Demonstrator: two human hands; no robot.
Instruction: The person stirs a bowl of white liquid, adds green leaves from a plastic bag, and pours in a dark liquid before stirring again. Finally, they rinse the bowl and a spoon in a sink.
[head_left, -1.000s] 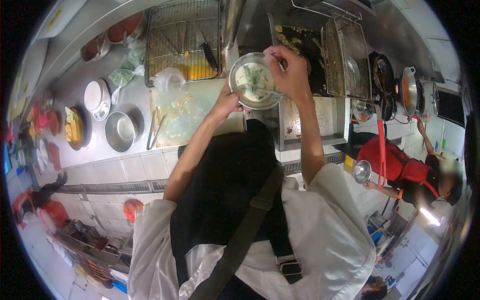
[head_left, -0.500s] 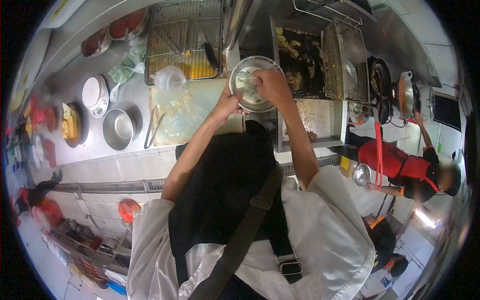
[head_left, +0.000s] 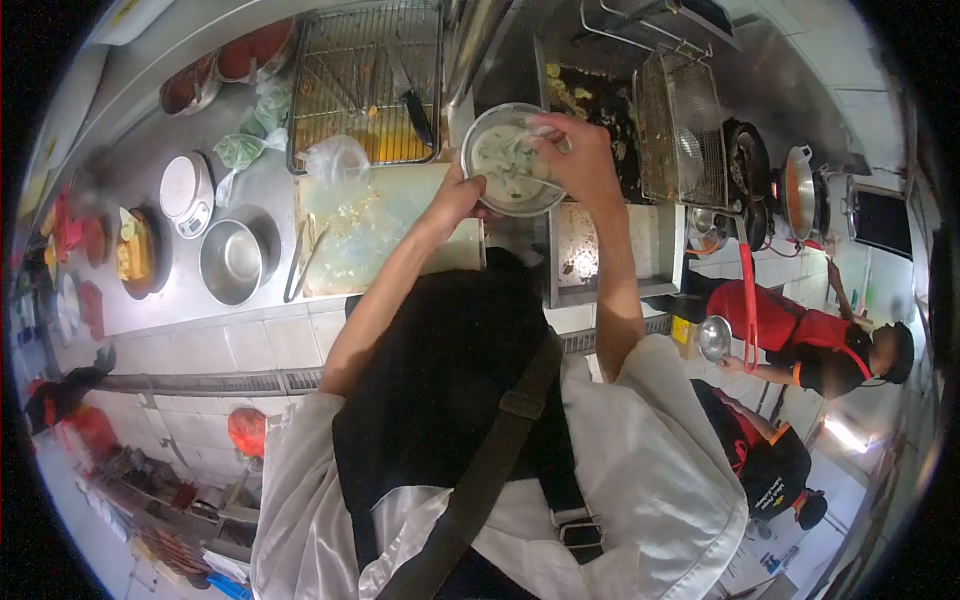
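A round metal bowl [head_left: 512, 209] holds a pale, creamy liquid with green pieces in it. My left hand [head_left: 458, 196] grips the bowl's left rim, thumb on the edge. Over the bowl's right side is my right hand [head_left: 572, 150], its fingers closed together at the rim; whatever they hold is too small to name. Just beyond the bowl to the right lies a dark fryer basin [head_left: 622, 150] with yellowish bits in it.
Left of the bowl are a cutting board [head_left: 400, 215], tongs [head_left: 303, 262], a wire rack tray [head_left: 350, 70], an empty metal bowl [head_left: 232, 262] and a scale [head_left: 187, 187]. A fryer basket [head_left: 683, 125] stands right. Co-workers, one in a red apron [head_left: 765, 318], are at right.
My right hand has moved from inside the bowl to its right side, and more of the contents shows. At lower right, another person has come further into view.
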